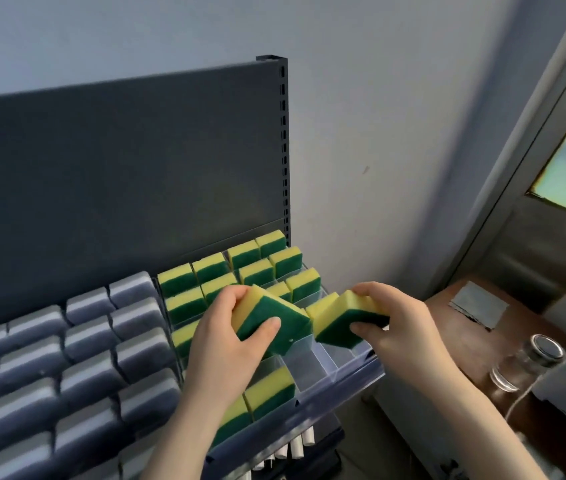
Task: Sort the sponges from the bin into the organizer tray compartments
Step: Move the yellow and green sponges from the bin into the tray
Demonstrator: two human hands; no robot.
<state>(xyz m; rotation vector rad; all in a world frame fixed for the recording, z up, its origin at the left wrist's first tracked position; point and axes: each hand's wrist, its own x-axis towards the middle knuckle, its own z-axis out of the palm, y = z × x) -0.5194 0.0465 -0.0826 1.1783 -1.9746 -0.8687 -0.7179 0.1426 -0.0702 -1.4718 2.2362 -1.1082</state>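
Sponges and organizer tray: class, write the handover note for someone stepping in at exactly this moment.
Left hand: holding one yellow-green sponge above the organizer tray.
Right hand: holding a second sponge over the tray's right side.
Done: the tray's back rows and a near-left compartment already hold sponges.
Left: clear compartments at the near right are empty; seat both held sponges there. The bin is not in view.

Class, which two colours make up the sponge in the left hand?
Yellow and dark green sponge, clearest in the head view.
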